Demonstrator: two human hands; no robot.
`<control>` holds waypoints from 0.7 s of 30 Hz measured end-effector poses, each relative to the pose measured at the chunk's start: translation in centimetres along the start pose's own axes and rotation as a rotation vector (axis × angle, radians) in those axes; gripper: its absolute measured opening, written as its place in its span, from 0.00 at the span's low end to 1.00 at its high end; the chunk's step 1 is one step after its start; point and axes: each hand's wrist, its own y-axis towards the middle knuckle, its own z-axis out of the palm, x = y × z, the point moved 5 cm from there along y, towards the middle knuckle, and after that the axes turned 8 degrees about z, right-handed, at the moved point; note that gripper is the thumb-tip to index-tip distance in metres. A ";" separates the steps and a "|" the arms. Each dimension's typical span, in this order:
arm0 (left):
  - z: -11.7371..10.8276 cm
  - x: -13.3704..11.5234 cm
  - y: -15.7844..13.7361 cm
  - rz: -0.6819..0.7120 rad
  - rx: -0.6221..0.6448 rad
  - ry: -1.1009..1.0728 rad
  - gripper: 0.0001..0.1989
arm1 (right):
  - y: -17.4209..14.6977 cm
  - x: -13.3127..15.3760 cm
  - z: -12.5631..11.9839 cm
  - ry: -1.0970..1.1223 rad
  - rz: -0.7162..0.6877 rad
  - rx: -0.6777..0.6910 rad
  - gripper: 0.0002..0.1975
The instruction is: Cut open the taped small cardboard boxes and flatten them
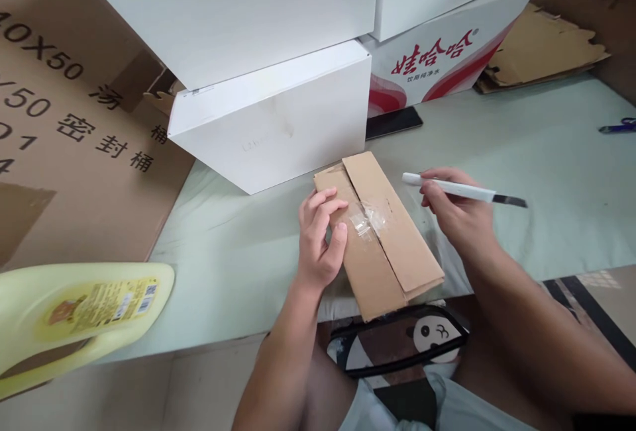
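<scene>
A small brown cardboard box lies at an angle near the table's front edge, clear tape across the seam between its flaps. My left hand steadies the box from its left side, with bent fingers and thumb resting on the flap. To the right of the box, my right hand is closed around a slim white pen-shaped tool with a black end. The tool's white end points left, above the box and apart from it. No blade or nib can be made out on it.
White boxes are stacked at the back, beside a red-and-white carton. A black phone lies before them. At the left stand a large carton and a yellow plastic piece. Flattened cardboard and a blue item lie right.
</scene>
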 end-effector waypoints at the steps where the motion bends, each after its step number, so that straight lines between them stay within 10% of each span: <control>1: 0.3 -0.5 0.1 0.010 0.001 0.007 0.13 | -0.2 0.6 -0.3 0.026 -0.022 -0.012 0.06; 12: 3.5 -3.6 0.4 0.069 0.032 0.003 0.12 | -4.5 4.6 -2.1 0.134 -0.077 0.310 0.07; 21: 3.4 -3.1 0.2 0.053 0.023 0.010 0.13 | -4.3 7.4 -4.9 0.600 -0.196 0.094 0.12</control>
